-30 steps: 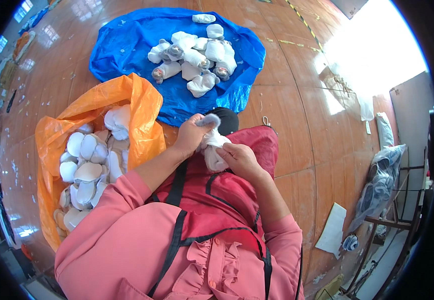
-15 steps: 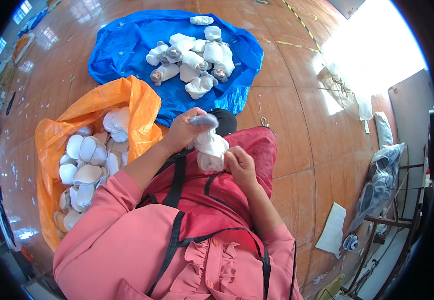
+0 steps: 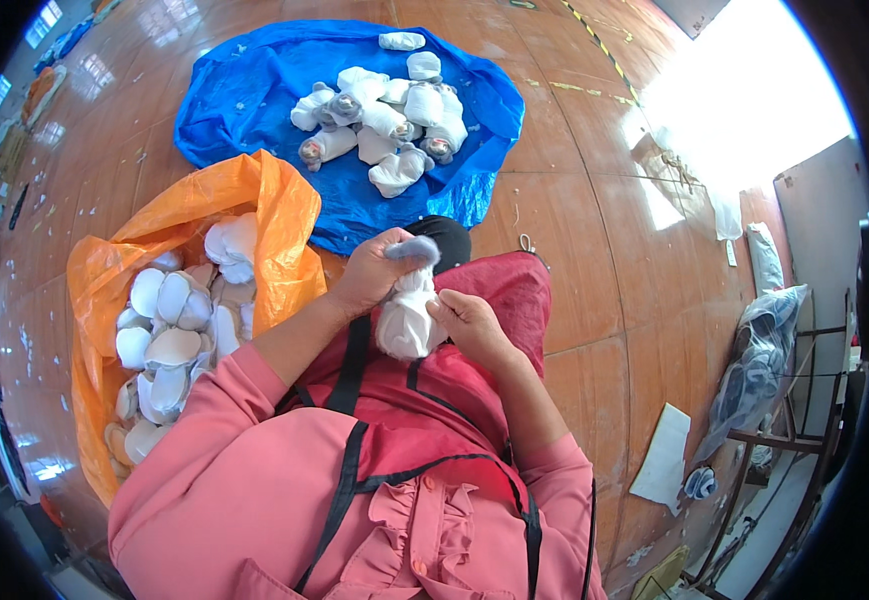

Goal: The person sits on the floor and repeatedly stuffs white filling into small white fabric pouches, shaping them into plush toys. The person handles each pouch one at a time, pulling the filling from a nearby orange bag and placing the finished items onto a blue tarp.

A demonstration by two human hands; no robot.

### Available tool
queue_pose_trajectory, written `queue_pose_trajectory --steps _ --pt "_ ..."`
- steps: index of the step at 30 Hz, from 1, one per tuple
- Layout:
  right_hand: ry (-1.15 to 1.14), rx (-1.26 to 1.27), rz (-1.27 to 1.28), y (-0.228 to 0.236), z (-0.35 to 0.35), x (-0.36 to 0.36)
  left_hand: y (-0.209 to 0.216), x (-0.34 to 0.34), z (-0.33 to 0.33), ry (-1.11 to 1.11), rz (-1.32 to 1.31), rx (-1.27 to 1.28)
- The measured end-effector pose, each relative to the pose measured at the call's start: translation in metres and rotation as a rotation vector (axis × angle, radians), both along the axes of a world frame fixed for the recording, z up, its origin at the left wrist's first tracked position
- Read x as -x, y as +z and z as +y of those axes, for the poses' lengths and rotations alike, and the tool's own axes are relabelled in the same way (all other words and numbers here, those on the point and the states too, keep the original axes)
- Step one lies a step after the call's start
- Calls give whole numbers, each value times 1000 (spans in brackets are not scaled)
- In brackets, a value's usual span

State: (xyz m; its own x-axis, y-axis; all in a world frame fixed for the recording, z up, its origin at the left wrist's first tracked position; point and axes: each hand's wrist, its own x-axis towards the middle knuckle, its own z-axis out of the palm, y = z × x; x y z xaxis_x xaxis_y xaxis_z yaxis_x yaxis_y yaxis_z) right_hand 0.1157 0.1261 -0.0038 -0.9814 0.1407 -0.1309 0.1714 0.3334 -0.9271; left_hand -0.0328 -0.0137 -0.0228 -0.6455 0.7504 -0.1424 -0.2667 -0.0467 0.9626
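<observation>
Above my lap, my left hand point(image 3: 368, 273) is closed on the grey fuzzy end of a white cloth slipper point(image 3: 409, 322). The slipper's rounded white part hangs below that hand and looks bunched near the top. My right hand point(image 3: 472, 322) pinches the white cloth at its right side, thumb and fingers together. Left of me, an open orange bag point(image 3: 289, 195) holds several white and beige slippers point(image 3: 174, 348). Beyond my hands, several white slippers with grey parts point(image 3: 386, 120) lie in a loose heap on a blue plastic sheet point(image 3: 239, 95).
A red apron point(image 3: 509, 300) covers my lap. To the right, a white flat piece point(image 3: 662, 455) lies on the tiled floor point(image 3: 579, 400), near a metal rack point(image 3: 784, 442) and a clear plastic bag point(image 3: 757, 350) with dark contents. Bright light falls at the far right.
The slipper's white part has swung slightly left and now looks rounder and fuller. My right hand has moved a little left and up along it. My left hand keeps its hold on the grey end.
</observation>
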Motion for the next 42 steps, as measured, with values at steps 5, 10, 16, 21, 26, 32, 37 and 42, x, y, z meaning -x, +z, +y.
queue_pose_trajectory --steps 5,10,16,21,26,32,37,42 --pt "-122 63 47 -25 -12 5 -16 5 10 261 46 254" --pt "-179 87 70 -37 -16 6 -43 22 22 372 91 354" --pt "-221 69 109 -49 -29 17 -59 44 31 388 236 555" --pt "-266 31 47 -47 -23 12 -33 32 38 451 454 614" --pt "-361 -3 145 -72 -8 -6 -4 33 27 241 664 488" --pt "-368 375 266 -43 -6 4 9 26 26 103 815 442" --pt "-342 182 131 -43 -7 8 9 16 38 113 891 476" --pt "-323 30 141 -45 -10 13 9 10 49 150 933 526"
